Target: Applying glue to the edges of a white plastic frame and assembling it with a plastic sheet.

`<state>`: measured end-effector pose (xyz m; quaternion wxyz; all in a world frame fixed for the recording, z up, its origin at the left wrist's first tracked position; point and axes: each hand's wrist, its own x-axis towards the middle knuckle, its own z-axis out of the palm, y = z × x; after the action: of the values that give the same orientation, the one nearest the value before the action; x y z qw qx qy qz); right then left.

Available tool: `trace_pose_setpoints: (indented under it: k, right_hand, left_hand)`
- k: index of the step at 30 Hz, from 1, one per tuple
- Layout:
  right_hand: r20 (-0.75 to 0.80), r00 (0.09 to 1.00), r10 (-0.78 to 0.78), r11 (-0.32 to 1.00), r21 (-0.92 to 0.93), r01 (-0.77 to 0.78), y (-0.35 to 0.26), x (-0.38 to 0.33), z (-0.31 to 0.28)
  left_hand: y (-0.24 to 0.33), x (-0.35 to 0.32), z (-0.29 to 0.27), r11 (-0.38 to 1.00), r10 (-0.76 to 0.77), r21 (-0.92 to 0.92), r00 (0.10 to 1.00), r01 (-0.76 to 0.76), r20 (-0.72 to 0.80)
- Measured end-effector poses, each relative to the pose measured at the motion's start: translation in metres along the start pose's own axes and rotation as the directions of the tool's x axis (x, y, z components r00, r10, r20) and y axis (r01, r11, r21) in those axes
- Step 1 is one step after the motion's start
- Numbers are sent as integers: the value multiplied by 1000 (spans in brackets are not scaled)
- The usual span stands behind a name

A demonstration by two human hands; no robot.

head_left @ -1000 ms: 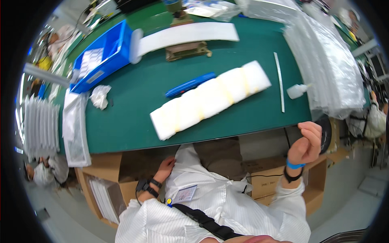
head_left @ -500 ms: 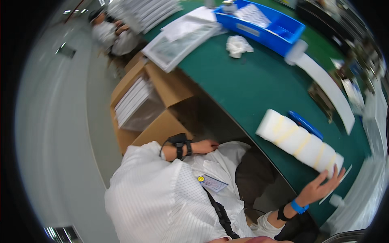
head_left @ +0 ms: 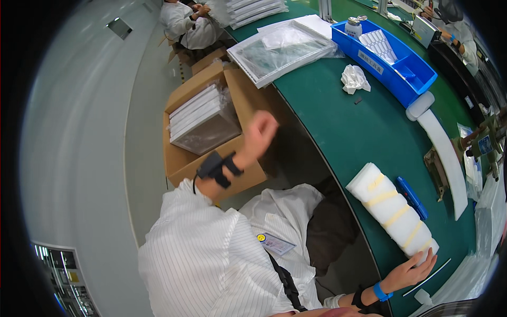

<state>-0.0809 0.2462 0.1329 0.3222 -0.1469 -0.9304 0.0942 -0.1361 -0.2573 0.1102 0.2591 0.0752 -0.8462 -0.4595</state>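
Note:
My left hand (head_left: pixel 260 134) is raised beside the open cardboard box (head_left: pixel 198 165); motion smears its fingers, and I cannot tell whether it holds anything. In the box stand several flat white-edged panels (head_left: pixel 198 113) in clear plastic. At the lower right, my right hand (head_left: pixel 409 273) has its fingers spread and touches the near end of a white foam roll (head_left: pixel 388 203) wound with yellow tape. Alongside that roll lies a blue pen-shaped tool (head_left: pixel 412 198). A thin white strip (head_left: pixel 428 277) rests just right of the right hand.
On the green table (head_left: pixel 311 108) are a plastic-wrapped framed panel (head_left: pixel 280 50), crumpled white paper (head_left: pixel 355 79) and a blue bin (head_left: pixel 391 63) holding bottles and a label sheet. A curved white strip (head_left: pixel 446 158) and a metal fixture (head_left: pixel 483 142) stand right. A person (head_left: pixel 187 24) sits beyond.
My left hand has risen from my lap toward the cardboard box. My right hand stays at the foam roll's end. The whole view has shifted, bringing more of the table's far side into sight.

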Motion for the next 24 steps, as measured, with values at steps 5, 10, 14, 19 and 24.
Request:
trace_pose_setpoints:
  k: [5, 10, 14, 19, 24]
  right_hand:
    - [1, 999, 32, 998, 54, -32, 1, -3, 1]
    - [19, 998, 64, 993, 98, -66, -4, -4, -2]
    - [10, 998, 58, 994, 89, -59, -4, -5, -3]
    - [-20, 999, 47, 996, 80, -46, -3, -4, 4]
    - [-215, 977, 8, 999, 47, 2, -20, -1, -12]
  left_hand:
    - [-40, 139, -48, 733, -660, -491, 669, 471, -343]
    - [-84, 192, -46, 257, -770, -813, 619, 523, 155]
    - [-113, 205, -40, 226, -694, -883, 704, 411, 150]
    - [-110, 201, -42, 293, -659, -916, 752, 275, 15]
    - [-115, 178, -61, 171, -555, -971, 830, 169, 47]
